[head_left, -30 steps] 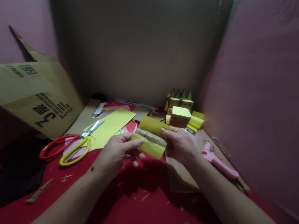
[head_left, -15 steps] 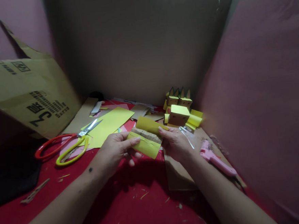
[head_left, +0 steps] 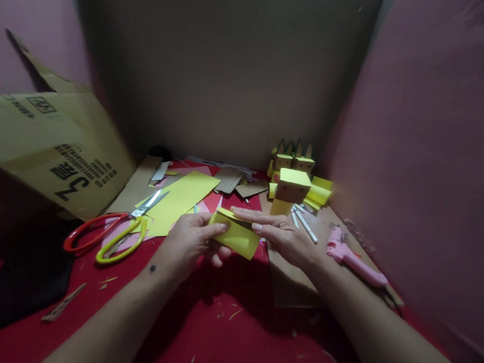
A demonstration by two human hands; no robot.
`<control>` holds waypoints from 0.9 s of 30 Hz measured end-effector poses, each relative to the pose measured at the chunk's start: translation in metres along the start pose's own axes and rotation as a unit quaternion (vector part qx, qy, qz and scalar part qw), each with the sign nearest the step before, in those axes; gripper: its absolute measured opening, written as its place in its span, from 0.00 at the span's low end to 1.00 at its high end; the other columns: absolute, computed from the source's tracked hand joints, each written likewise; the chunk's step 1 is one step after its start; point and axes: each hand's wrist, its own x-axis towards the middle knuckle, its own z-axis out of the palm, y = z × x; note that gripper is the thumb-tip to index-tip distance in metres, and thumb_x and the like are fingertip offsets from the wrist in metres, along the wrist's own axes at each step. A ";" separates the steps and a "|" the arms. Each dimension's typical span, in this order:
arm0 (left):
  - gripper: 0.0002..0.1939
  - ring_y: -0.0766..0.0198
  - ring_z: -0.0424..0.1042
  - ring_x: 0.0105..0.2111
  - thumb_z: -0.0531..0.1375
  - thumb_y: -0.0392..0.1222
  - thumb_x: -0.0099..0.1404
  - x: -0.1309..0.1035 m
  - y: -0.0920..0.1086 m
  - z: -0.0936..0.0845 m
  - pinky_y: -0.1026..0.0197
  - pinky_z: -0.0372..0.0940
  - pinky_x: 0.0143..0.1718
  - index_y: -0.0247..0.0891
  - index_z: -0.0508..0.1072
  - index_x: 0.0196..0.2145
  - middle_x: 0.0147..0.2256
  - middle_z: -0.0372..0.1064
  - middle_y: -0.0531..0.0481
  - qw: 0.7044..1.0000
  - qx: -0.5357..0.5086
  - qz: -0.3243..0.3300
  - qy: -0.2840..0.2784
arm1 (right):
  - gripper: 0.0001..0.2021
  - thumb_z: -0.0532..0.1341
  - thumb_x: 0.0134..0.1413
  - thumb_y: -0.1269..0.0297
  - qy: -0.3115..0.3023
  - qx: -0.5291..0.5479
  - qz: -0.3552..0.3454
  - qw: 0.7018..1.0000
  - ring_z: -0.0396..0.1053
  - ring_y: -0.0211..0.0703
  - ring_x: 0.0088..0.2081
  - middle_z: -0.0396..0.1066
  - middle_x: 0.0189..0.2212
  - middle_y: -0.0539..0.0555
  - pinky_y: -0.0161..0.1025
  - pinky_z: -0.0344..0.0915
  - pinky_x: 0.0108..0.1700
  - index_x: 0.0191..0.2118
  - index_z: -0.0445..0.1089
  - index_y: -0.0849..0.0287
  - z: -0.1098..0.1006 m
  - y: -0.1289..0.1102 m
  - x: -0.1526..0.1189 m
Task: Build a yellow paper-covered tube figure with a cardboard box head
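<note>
A folded piece of yellow paper (head_left: 238,241) is held in front of me, low over the table. My left hand (head_left: 196,237) pinches its left end, thumb on top and fingers underneath. Along the upper folded edge lie the outstretched fingers of my right hand (head_left: 281,231), touching the paper near its right end. The brown cardboard seen inside the paper earlier is now hidden under the yellow flap.
To the left lie scissors (head_left: 134,215) with red and yellow handles, beside yellow sheets (head_left: 181,199) and a cardboard box (head_left: 57,144). On the right, a pink glue gun (head_left: 353,259) and white sticks (head_left: 306,224) rest on a cardboard sheet (head_left: 292,280). Yellow box figures (head_left: 294,182) stand behind.
The upper yellow flap has been folded down over the cardboard. My right hand has gone from pinching that flap to lying with straightened fingers along the fold. My left hand keeps its hold.
</note>
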 end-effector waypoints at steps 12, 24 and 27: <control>0.05 0.63 0.72 0.14 0.62 0.32 0.59 0.001 -0.001 0.001 0.67 0.68 0.13 0.29 0.75 0.26 0.18 0.75 0.41 0.999 0.030 -0.021 0.020 | 0.18 0.58 0.61 0.68 -0.015 -0.073 -0.043 0.996 0.59 0.47 0.66 0.67 0.61 0.45 0.55 0.46 0.70 0.53 0.73 0.42 0.004 0.006 -0.005; 0.03 0.61 0.78 0.22 0.64 0.32 0.59 0.004 -0.004 -0.006 0.67 0.74 0.25 0.27 0.77 0.30 0.26 0.79 0.38 0.998 0.008 -0.052 -0.047 | 0.23 0.59 0.63 0.54 -0.071 -0.232 -0.084 0.967 0.57 0.48 0.67 0.60 0.66 0.55 0.52 0.52 0.68 0.63 0.64 0.49 -0.004 0.008 -0.004; 0.07 0.60 0.78 0.24 0.68 0.34 0.55 0.007 -0.006 -0.011 0.66 0.75 0.27 0.27 0.79 0.32 0.29 0.80 0.38 0.996 -0.007 -0.049 -0.077 | 0.22 0.59 0.64 0.58 -0.071 -0.246 -0.095 0.962 0.58 0.47 0.66 0.61 0.65 0.55 0.52 0.55 0.67 0.62 0.64 0.48 -0.004 0.008 -0.004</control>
